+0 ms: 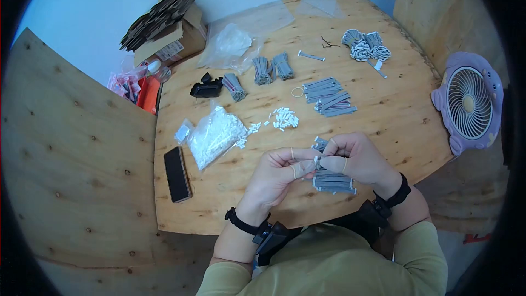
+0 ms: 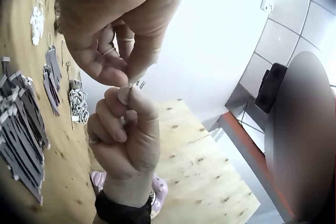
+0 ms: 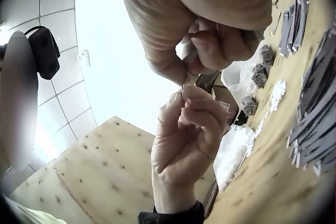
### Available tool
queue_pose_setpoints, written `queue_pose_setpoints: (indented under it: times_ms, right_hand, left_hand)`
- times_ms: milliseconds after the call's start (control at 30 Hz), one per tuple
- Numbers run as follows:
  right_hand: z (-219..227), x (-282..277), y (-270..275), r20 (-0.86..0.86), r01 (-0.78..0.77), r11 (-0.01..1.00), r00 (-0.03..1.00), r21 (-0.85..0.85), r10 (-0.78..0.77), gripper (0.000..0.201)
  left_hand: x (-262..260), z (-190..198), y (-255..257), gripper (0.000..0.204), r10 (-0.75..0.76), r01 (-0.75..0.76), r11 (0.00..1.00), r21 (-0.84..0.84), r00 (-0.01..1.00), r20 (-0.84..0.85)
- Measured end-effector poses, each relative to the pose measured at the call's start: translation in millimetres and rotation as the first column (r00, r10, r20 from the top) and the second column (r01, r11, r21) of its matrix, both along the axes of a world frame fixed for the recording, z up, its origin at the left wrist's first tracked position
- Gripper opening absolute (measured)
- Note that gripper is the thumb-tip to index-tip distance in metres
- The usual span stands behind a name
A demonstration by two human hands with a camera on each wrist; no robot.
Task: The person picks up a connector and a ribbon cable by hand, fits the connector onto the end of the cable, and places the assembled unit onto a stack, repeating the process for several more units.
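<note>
In front of the body, my left hand (image 1: pixel 274 172) and right hand (image 1: pixel 359 159) meet fingertip to fingertip. The left thumb and fingers pinch a small white connector (image 1: pixel 316 160). Opposite, the right thumb and index finger pinch the end of a short grey ribbon cable, mostly hidden by the fingers. Pale bands circle some fingers and thumbs. Under the hands lies a pile of grey ribbon cables (image 1: pixel 334 182) with white ends. Both wrist views show the fingertips touching, the left hand (image 2: pixel 118 19) above in the left wrist view and the right hand (image 3: pixel 202 19) above in the right.
Loose white connectors (image 1: pixel 285 119) lie beside a clear bag (image 1: pixel 216 137) full of them. Beyond are a second cable pile (image 1: pixel 331 97), tied cable bundles (image 1: pixel 282 66) and white-ended bundles (image 1: pixel 361 46). A phone (image 1: pixel 177 174) lies left; a purple fan (image 1: pixel 468 104) stands right. A cardboard box (image 1: pixel 189 33) sits behind.
</note>
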State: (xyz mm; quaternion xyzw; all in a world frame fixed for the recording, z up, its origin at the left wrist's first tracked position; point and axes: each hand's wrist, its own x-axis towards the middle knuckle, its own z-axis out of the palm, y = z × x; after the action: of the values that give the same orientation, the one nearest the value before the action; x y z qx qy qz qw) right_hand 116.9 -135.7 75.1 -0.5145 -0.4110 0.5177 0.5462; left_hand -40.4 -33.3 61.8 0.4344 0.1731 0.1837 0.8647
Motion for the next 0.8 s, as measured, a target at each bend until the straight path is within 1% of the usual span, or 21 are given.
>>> queue_pose_setpoints:
  times_ms: [100, 200, 300, 400, 600, 700, 800]
  right_hand:
    - [-6.1, 1.7, 9.0, -0.003, 0.012, 1.0, 1.0, -0.029, -0.012, 0.008]
    - [-21.0, 4.7, 18.1, -0.03, 0.018, 0.999, 0.999, -0.03, -0.019, 0.008]
    - [-32.4, 5.0, 25.3, -0.042, 0.043, 0.999, 0.998, -0.032, -0.044, 0.007]
    - [-44.6, 6.1, 29.4, -0.055, 0.026, 1.0, 0.998, -0.014, -0.027, 0.007]
    - [-48.3, 2.6, 28.0, -0.121, 0.013, 1.0, 0.993, 0.008, -0.012, 0.006]
    - [-49.9, 3.0, 27.2, -0.114, 0.013, 1.0, 0.993, -0.02, -0.015, 0.007]
    - [-50.6, 3.6, 26.9, -0.132, 0.019, 1.0, 0.991, -0.015, -0.021, 0.007]
  left_hand:
    - [2.4, -7.2, 8.7, 0.021, -0.002, 0.002, 1.0, -0.001, 1.0, -0.019]
    - [4.0, -17.9, 17.4, 0.022, -0.003, 0.005, 0.999, 0.044, 0.999, -0.053]
    - [5.5, -22.9, 22.5, 0.023, 0.007, -0.006, 0.999, 0.046, 1.0, -0.028]
    - [4.9, -29.9, 25.2, 0.023, 0.013, -0.012, 1.0, 0.012, 0.999, -0.051]
    - [4.5, -35.5, 25.5, 0.018, 0.013, -0.017, 0.998, -0.054, 0.997, -0.081]
    - [4.7, -39.1, 26.9, 0.021, -0.009, 0.005, 0.997, -0.079, 0.999, -0.051]
    - [5.0, -40.1, 26.1, 0.021, -0.009, 0.004, 0.996, -0.086, 0.998, -0.055]
